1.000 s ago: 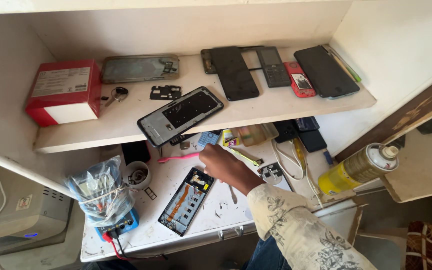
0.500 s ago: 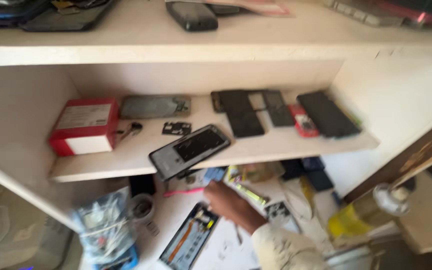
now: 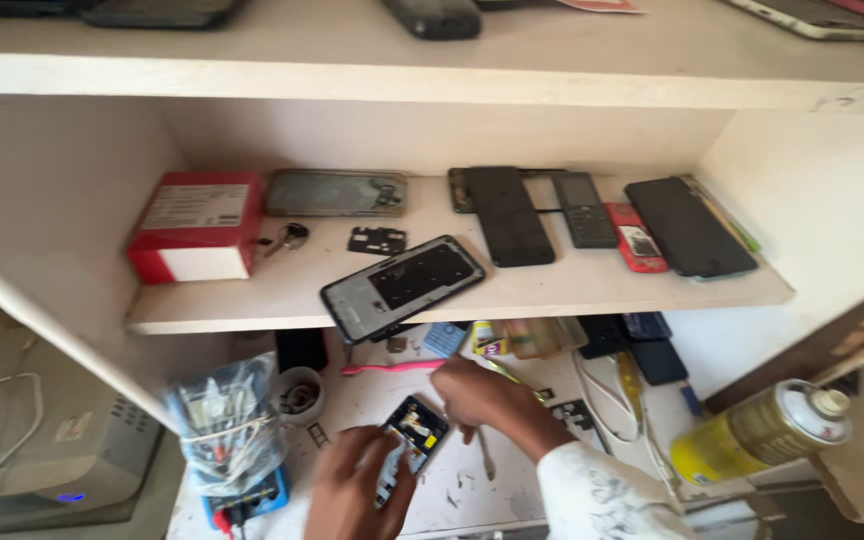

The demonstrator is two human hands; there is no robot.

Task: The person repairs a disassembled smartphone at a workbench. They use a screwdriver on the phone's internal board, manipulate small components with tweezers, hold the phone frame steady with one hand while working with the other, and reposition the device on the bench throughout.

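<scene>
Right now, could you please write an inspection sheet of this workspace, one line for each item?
Surface: white bench, marked, crowded.
Job's things: opened phone with its inner parts showing.
Clutter: bag of small tools, small round tub, pink toothbrush, yellow spray can.
Hands: left hand holds the phone's lower end; right hand touches its upper end.
Cables: white cable at left.
Surroundings: shelf with red box, phone frame, several phones.
</scene>
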